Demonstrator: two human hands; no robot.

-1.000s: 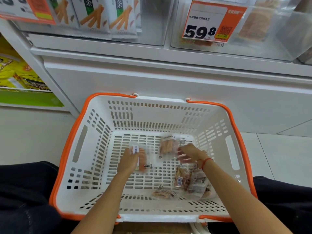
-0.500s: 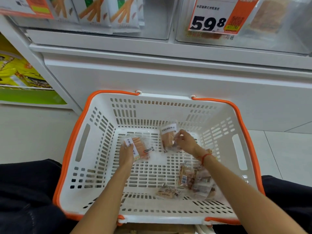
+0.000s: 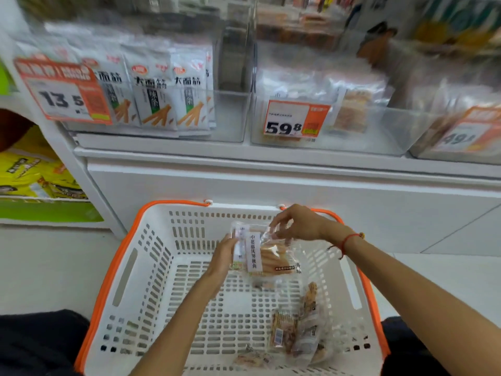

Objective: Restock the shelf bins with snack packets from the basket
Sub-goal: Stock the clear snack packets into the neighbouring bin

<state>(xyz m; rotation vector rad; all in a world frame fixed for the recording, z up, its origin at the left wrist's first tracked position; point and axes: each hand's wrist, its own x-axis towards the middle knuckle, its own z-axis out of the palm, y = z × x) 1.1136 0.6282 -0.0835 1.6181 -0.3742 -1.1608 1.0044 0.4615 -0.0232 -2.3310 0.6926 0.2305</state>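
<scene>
I have one white basket with an orange rim. My two hands hold two clear snack packets together. Loose packets lie inside it, maybe four. Three price tags hang on three clear shelf bins.

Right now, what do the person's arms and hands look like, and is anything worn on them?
Both forearms are bare, with no sleeves in view and no gloves. The left hand shows no ring or band. The right hand has a thin red string bracelet at its wrist, with a loose dark end hanging from it.
</scene>
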